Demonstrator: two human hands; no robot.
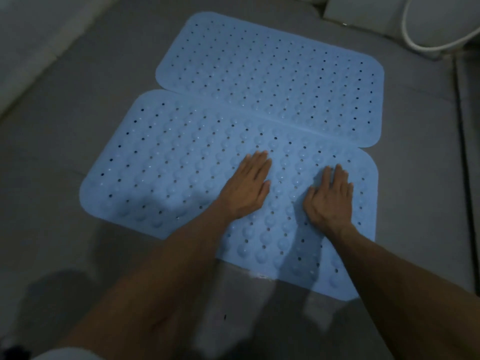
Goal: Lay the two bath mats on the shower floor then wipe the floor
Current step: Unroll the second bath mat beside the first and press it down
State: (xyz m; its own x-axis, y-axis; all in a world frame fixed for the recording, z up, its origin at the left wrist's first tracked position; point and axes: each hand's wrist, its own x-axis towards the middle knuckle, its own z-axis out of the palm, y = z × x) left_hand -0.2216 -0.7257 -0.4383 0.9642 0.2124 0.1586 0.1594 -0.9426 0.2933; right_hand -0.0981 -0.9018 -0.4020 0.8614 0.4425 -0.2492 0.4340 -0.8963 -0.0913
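Note:
Two light blue bath mats with holes and round bumps lie flat on the grey shower floor. The far mat lies toward the back. The near mat slightly overlaps the far mat's front edge. My left hand rests palm down on the near mat near its middle, fingers together and flat. My right hand presses flat on the same mat toward its right end, fingers slightly spread. Neither hand holds anything.
A white toilet base and a white hose stand at the back right. A dark groove runs along the floor's right side. A pale wall edge slants at the left. My knee shows at the bottom left.

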